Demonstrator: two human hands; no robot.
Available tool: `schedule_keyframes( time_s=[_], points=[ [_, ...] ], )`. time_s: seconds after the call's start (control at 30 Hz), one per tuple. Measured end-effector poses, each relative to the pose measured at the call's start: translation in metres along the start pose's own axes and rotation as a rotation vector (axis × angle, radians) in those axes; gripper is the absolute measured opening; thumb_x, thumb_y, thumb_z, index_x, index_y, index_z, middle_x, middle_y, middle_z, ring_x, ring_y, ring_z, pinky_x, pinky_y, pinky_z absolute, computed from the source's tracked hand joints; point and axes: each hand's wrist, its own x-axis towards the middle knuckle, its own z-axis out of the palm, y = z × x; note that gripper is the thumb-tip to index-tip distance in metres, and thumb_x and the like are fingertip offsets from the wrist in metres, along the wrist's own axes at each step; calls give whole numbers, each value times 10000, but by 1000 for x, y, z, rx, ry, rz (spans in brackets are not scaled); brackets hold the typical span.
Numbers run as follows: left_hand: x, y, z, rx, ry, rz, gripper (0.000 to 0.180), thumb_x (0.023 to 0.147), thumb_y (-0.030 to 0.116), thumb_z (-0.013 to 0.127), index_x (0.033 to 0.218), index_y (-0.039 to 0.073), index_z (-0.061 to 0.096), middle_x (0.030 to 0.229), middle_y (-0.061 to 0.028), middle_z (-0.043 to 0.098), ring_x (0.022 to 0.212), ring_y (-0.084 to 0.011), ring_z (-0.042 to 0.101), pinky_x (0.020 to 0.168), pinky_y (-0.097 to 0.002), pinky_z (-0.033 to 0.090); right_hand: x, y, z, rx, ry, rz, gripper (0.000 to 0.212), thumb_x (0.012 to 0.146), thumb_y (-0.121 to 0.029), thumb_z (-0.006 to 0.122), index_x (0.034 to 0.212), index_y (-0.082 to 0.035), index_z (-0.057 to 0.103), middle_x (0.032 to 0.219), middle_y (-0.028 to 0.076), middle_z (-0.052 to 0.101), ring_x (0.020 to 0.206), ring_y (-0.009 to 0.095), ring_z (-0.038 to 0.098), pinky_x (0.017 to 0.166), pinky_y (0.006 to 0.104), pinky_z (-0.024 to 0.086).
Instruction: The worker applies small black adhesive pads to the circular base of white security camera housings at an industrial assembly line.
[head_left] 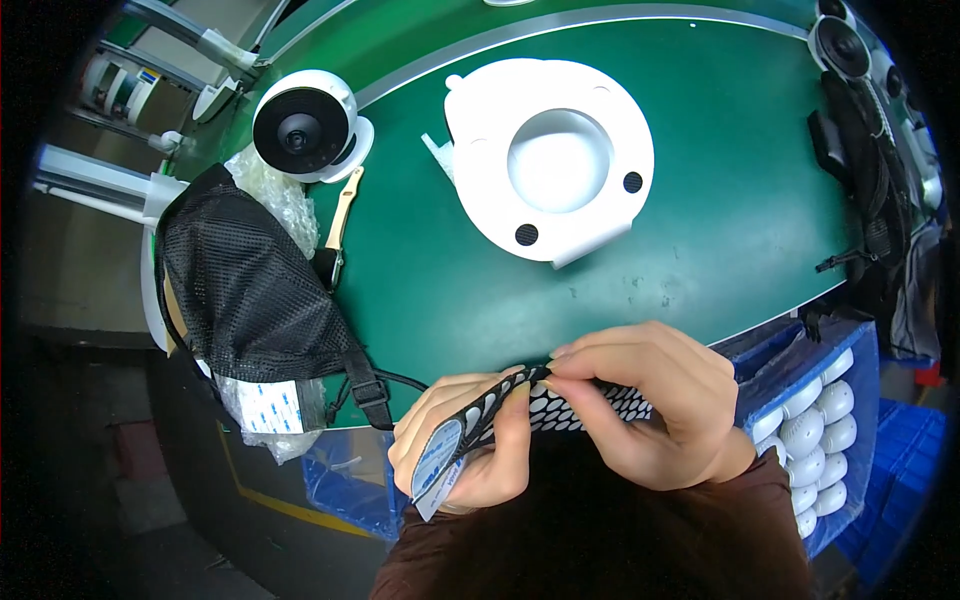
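My left hand [468, 437] is wrapped round a bent black sheet patterned with rows of pale ovals [562, 410], which looks like a sticker sheet. A light blue and white label [437, 458] shows at its left end. My right hand [655, 405] pinches at the sheet's upper edge, thumb and forefinger meeting close to my left thumb. Whether a small piece sits between those fingertips is too small to tell. Beyond my hands, a white round housing [480, 190] with a wide circular recess lies on the green table. Two black round pads [527, 235] are on its face.
At the left are a black mesh bag [250, 280], bubble wrap [278, 200], a wooden-handled brush [344, 212] and a white camera-like device [303, 130]. A blue-lined bin of white rounded parts [803, 437] stands at the right. Black straps [870, 180] hang along the right edge.
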Motion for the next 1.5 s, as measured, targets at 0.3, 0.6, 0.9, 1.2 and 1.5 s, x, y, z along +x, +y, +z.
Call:
schedule_keyframes(
  time_s=[0.3,0.6,0.9,1.2,1.5],
  points=[
    [0,5,-5,51,-51,-128,103,579,-112,610,664,-82,561,644,-153,609,563,-208,606,557,-258,482,1,2,4,25,-8,54,155,611,-4,648,742,-30,569,704,73,589,579,210,571,507,258,456],
    [14,14,0,177,-43,-220,119,581,-63,650,667,-76,569,624,-135,600,542,-173,592,530,-241,470,1,3,1,-125,13,-144,153,606,-12,631,744,-22,568,712,88,588,603,228,592,500,295,476],
    [8,-4,14,-259,265,-211,164,676,-79,611,834,-86,570,769,-115,613,651,-138,590,610,-217,464,88,31,-49,-11,-21,201,119,781,-60,551,819,52,569,854,125,607,795,127,567,738,220,437],
    [9,-7,5,-113,190,-225,117,658,-37,639,758,-80,596,699,-109,628,586,-135,598,555,-201,458,104,31,-46,-122,-189,254,145,768,-115,585,782,29,583,705,45,583,659,78,544,645,186,435],
    [10,-9,4,-89,155,-187,117,650,-56,633,754,-92,595,692,-113,627,582,-140,600,547,-201,456,106,26,-44,-182,-204,247,133,761,-104,582,775,29,582,702,41,580,653,73,545,636,179,431]
  ],
)
